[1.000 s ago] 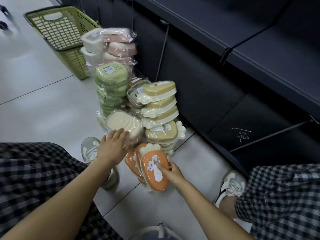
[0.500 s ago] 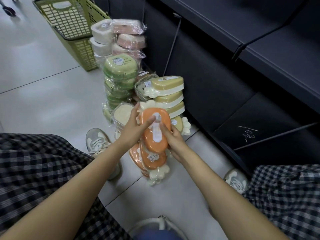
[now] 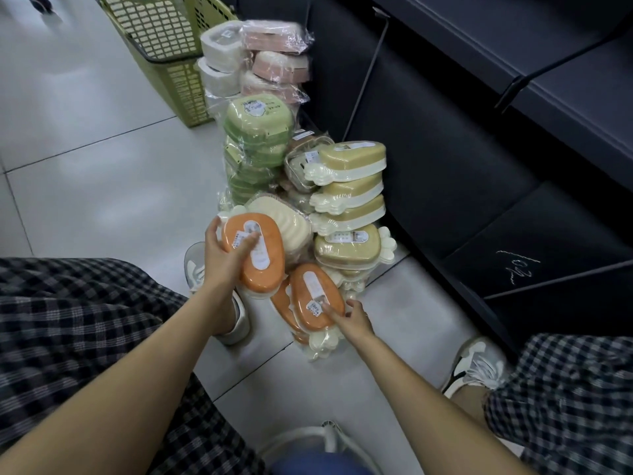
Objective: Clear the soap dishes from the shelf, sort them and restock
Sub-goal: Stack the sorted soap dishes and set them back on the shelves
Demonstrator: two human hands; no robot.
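Hands have parted: the left hand now clasps the lifted orange carrot-shaped soap dish alone, while the right hand (fingers spread narrowly) steadies the leaning orange dish beneath its fingertips, so sorting by colour continues.

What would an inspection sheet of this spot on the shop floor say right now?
Surface: pale tiled floor, shiny, soap dishes stacked on it.
Job's things: green stack, tan stack, pink stack, white stack, orange dishes leaning on the floor.
Clutter: green basket behind the stacks.
Grippers: left hand holds one orange dish; right hand touches the leaning orange dishes.
Cables: nothing seen.
Surroundings: dark empty shelves to the right.
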